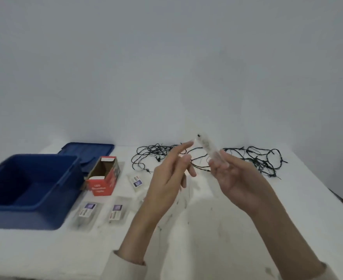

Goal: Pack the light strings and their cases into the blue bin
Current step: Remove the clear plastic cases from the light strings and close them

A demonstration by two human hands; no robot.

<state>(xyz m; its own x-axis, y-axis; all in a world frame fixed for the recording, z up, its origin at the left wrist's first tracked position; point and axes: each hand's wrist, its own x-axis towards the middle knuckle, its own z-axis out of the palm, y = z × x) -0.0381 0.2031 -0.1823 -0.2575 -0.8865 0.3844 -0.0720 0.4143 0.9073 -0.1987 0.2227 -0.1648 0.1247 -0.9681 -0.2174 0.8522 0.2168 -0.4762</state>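
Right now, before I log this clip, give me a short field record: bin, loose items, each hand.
bin: blue plastic bin, lid off, nothing visible inside
lid: blue plastic lid, behind the bin
string: dark tangled light string, loose on white table
box: red cardboard box, open, beside the bin
cases: three clear labelled plastic cases on the table
right: right hand grips a raised clear plastic case
left: left hand, fingers straight, near that case; contact unclear
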